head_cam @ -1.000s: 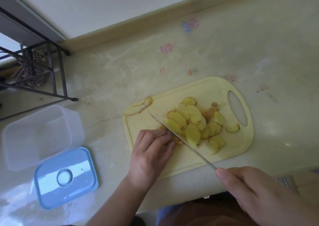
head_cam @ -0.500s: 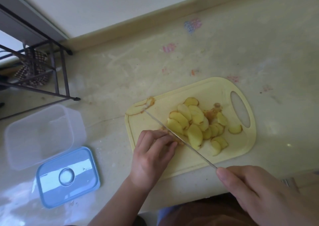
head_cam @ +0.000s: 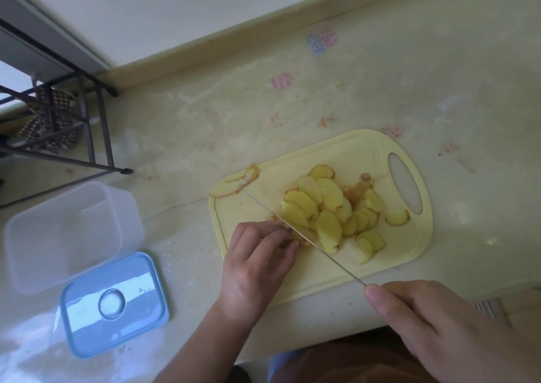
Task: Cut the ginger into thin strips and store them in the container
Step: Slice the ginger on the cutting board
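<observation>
A pale yellow cutting board lies on the counter with a heap of yellow ginger slices on it. My left hand curls over a small remaining ginger piece at the board's left part, which is mostly hidden under the fingers. My right hand grips the handle of a knife. Its thin blade runs diagonally up-left, edge down beside my left fingertips. A clear empty container stands at the left, its blue lid lying beside it.
Ginger peel scraps lie at the board's top-left corner. A black wire rack with a patterned cloth stands at the far left. The wall's raised ledge runs along the back of the counter.
The knife blade has slid forward, its tip now reaching the peel scraps at the board's corner. My left hand stays on the ginger piece.
</observation>
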Tool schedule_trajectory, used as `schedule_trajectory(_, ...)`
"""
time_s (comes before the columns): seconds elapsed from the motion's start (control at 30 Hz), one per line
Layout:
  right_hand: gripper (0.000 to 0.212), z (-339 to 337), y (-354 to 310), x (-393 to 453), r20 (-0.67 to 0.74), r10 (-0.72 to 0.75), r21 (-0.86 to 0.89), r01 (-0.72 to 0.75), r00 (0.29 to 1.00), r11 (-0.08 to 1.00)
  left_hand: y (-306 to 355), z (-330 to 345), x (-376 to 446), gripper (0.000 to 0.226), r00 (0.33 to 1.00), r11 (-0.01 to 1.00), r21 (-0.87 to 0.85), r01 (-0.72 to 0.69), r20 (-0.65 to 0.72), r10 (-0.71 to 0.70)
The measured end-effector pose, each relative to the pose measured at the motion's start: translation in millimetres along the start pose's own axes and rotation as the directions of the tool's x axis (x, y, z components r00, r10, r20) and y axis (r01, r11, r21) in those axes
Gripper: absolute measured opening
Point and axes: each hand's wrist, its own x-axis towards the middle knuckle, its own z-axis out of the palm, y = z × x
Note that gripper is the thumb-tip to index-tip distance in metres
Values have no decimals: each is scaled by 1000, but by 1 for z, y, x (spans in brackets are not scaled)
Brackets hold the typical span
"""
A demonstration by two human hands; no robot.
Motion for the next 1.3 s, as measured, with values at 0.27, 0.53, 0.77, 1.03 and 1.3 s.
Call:
schedule_trajectory(0.27, 140, 1, 3, 1, 14, 7, -33, -7, 1000, 999, 1, 0, -1, 16, 1000, 1000, -23, 1, 4, -1)
schedule_trajectory(0.53, 102, 8, 2, 11, 12, -97, -24, 97, 995, 995, 1, 1, 0, 7, 1000, 1000, -14, -15, -5, 15)
schedule_trajectory(0.77, 143, 3, 5, -2, -4, 28, 22, -28, 1000, 999, -3, 1, 0, 9, 1000, 999, 31, -23, -13, 24)
schedule_trajectory(1.03, 88, 12, -5, 16, 39, -45, 80, 42, 998, 996, -6, 3, -4, 18, 1000, 999, 38, -11, -29, 12)
schedule_trajectory(1.3, 73, 20, -11, 34, 10, -121, 125, 119, 993, 985, -8, 5, -2, 15, 998, 999, -5, -45, -40, 45)
